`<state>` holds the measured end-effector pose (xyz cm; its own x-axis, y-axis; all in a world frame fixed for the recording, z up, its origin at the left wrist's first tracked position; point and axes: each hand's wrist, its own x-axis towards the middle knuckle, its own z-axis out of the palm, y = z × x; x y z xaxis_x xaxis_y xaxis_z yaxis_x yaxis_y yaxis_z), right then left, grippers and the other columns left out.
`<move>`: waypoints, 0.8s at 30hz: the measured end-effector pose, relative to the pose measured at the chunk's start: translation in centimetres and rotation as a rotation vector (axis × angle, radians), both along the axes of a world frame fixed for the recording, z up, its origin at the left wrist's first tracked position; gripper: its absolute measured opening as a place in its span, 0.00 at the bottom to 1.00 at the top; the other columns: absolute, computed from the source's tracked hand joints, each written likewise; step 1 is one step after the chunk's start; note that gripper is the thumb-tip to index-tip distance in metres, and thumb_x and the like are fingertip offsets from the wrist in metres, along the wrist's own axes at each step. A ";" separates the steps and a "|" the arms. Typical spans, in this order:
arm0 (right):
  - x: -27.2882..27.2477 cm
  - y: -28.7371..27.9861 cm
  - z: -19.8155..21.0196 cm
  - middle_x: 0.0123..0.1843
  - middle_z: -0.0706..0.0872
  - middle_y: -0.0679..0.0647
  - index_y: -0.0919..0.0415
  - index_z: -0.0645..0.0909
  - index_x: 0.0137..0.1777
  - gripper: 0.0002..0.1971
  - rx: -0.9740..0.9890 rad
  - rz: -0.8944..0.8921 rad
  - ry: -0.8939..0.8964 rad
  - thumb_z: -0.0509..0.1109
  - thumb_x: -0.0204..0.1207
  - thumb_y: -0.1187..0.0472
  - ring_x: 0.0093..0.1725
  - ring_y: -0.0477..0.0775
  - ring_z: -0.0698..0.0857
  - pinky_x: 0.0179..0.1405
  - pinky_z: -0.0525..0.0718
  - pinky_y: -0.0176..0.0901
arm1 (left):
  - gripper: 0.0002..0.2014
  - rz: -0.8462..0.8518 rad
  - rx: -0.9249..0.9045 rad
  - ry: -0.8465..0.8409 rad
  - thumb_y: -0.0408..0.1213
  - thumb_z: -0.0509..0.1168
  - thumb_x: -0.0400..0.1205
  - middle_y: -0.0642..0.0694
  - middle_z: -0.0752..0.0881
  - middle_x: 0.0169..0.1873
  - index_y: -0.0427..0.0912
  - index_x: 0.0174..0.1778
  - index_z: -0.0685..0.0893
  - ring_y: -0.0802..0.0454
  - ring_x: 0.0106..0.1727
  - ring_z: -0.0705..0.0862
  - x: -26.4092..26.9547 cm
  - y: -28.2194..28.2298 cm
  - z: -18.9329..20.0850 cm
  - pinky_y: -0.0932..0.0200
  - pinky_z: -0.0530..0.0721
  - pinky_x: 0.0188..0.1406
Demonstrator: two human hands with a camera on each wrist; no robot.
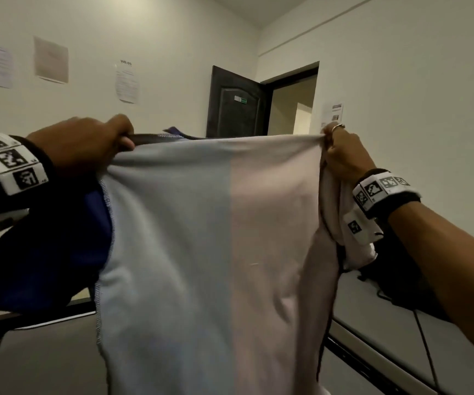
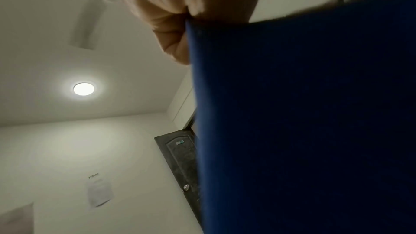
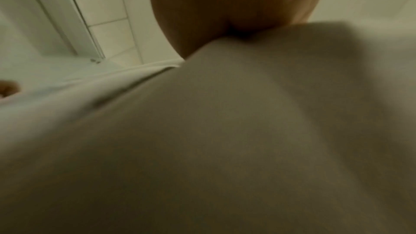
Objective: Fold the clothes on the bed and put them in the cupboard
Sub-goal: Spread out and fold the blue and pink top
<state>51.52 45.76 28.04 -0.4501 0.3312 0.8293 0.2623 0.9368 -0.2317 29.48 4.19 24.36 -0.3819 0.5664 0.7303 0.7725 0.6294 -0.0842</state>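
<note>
Garment (image 1: 215, 238) — seemingly a shirt — between both hands.

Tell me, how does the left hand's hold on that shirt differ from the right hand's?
The left hand grips the shirt at its dark blue side, fist-like; the right hand pinches the pale pink corner. The right hand wears a ring; the left shows none. Both hold the top edge up, stretched between them.

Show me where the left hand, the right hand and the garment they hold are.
left hand (image 1: 87, 141): head view, back of the hand.
right hand (image 1: 341, 155): head view, back of the hand.
garment (image 1: 201, 238): head view, middle of the pale panel.
</note>
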 end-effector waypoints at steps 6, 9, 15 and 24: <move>0.1 0.0 0.0 0.62 0.85 0.72 0.62 0.75 0.70 0.18 0.031 0.020 -0.035 0.55 0.83 0.72 0.61 0.72 0.84 0.62 0.79 0.52 | 0.14 0.002 0.108 -0.007 0.37 0.67 0.82 0.36 0.86 0.38 0.55 0.56 0.70 0.32 0.39 0.83 -1.4 -0.9 0.3 0.43 0.80 0.42; 0.0 -0.3 0.5 0.61 0.85 0.70 0.62 0.76 0.70 0.18 0.024 0.046 0.007 0.55 0.83 0.72 0.59 0.69 0.84 0.55 0.75 0.44 | 0.09 -0.087 0.266 0.088 0.36 0.69 0.82 0.30 0.89 0.47 0.44 0.58 0.82 0.29 0.47 0.86 -1.9 -1.4 1.0 0.39 0.84 0.51; -1.5 -1.5 -0.1 0.55 0.83 0.62 0.62 0.76 0.68 0.16 0.040 0.100 -0.013 0.54 0.85 0.71 0.51 0.60 0.81 0.50 0.71 0.40 | 0.05 -0.261 0.592 -0.357 0.35 0.68 0.85 0.42 0.87 0.37 0.48 0.48 0.89 0.41 0.39 0.83 -3.1 -2.7 1.3 0.43 0.86 0.47; -3.5 -3.9 -0.4 0.59 0.85 0.64 0.61 0.77 0.68 0.15 -0.012 0.212 -0.078 0.56 0.86 0.63 0.58 0.64 0.84 0.55 0.74 0.42 | 0.10 -0.283 0.749 -0.436 0.46 0.63 0.88 0.45 0.86 0.41 0.46 0.54 0.87 0.56 0.31 0.79 -2.1 -3.5 0.6 0.77 0.78 0.24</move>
